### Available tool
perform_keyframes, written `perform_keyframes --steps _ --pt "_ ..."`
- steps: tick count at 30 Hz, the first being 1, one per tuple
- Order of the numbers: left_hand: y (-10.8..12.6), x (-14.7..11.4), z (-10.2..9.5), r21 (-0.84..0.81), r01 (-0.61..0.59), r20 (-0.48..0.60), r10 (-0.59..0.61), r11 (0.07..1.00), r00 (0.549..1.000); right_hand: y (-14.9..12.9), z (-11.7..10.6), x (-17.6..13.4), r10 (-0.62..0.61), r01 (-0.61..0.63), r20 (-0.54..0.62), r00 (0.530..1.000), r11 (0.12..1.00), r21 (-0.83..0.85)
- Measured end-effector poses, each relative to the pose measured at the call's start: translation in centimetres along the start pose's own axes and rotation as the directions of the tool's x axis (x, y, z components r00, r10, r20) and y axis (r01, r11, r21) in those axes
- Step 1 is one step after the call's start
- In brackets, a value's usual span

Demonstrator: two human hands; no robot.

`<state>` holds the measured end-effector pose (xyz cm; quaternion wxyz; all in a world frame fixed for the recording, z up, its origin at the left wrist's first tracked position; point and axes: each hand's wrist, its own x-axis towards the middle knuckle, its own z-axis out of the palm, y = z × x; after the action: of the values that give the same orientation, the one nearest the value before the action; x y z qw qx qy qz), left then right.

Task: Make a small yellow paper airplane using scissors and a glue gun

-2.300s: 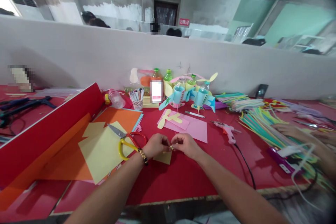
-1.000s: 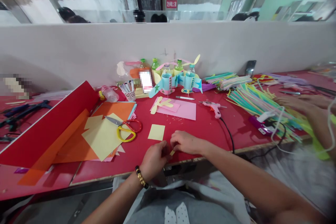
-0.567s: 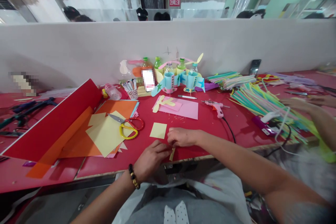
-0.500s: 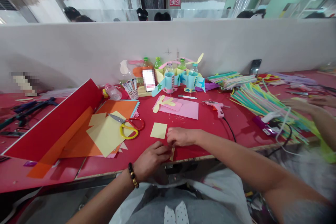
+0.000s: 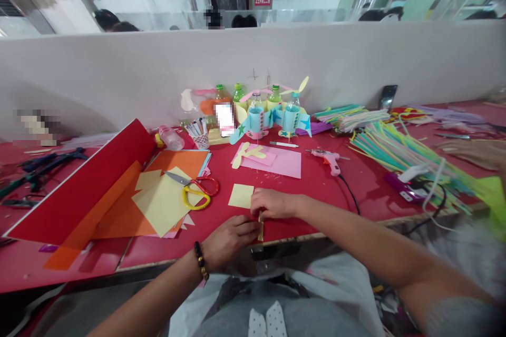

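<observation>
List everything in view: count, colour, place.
paper strip: 1, pale yellow, pinched between both hands at the table's near edge
paper square: 1, yellow, just beyond the right hand
scissors: 1, red and yellow handles, on the yellow sheet
paper sheets: several, yellow and orange, left of centre
pink sheet: 1, centre, yellow cut-out on it
glue gun: 1, pink, right of the pink sheet
bottle planes: 2 in blue paper, by the wall
straws: many, mixed colours, right
table: 1, red
left hand: beaded bracelet, on the strip
right hand: on the strip
</observation>
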<state>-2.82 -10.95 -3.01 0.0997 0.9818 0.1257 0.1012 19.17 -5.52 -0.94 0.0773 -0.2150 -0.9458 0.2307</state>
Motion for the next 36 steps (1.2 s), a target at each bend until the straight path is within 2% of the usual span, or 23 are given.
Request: perform_keyframes --steps 2,5,7,9,14,18,22,29,36 --pt "0.0 0.0 0.0 0.000 0.005 -0.007 -0.005 1.000 1.000 -0.2 0.0 -1.1 0.078 -0.076 -0.103 0.992 0.997 0.023" --pt "0.2 -0.1 0.2 0.011 0.030 -0.015 -0.030 0.999 0.999 -0.8 0.6 -3.2 0.218 -0.191 -0.310 0.925 0.975 0.114" --pt "0.3 -0.2 0.2 0.012 0.035 -0.007 -0.035 0.999 0.999 -1.6 1.5 -4.6 0.241 -0.201 -0.399 0.885 0.970 0.138" --pt "0.3 -0.2 0.2 0.017 0.035 0.009 -0.035 0.999 0.999 -2.7 2.6 -5.6 0.234 -0.208 -0.446 0.864 0.972 0.106" --pt "-0.2 0.1 -0.1 0.054 -0.032 0.037 0.030 0.998 0.999 -5.0 4.8 -6.5 0.235 -0.273 -0.346 0.908 0.960 -0.062" --pt "-1.2 0.6 -0.6 0.049 -0.134 0.037 0.132 0.990 0.991 -5.3 5.4 -6.7 0.263 -0.313 -0.289 0.921 0.939 -0.142" --pt "-2.1 1.1 -1.2 0.035 -0.223 0.086 0.219 0.974 0.972 -5.2 5.3 -6.8 0.270 -0.324 -0.286 0.919 0.933 -0.158" --pt "-3.4 1.7 -2.1 -0.030 -0.289 0.181 0.290 0.957 0.940 -5.4 5.4 -6.6 0.286 -0.350 -0.311 0.906 0.921 -0.173" --pt "-3.2 1.6 -2.1 -0.053 -0.279 0.148 0.284 0.959 0.947 -5.3 5.7 -6.7 0.279 -0.355 -0.310 0.909 0.908 -0.221"
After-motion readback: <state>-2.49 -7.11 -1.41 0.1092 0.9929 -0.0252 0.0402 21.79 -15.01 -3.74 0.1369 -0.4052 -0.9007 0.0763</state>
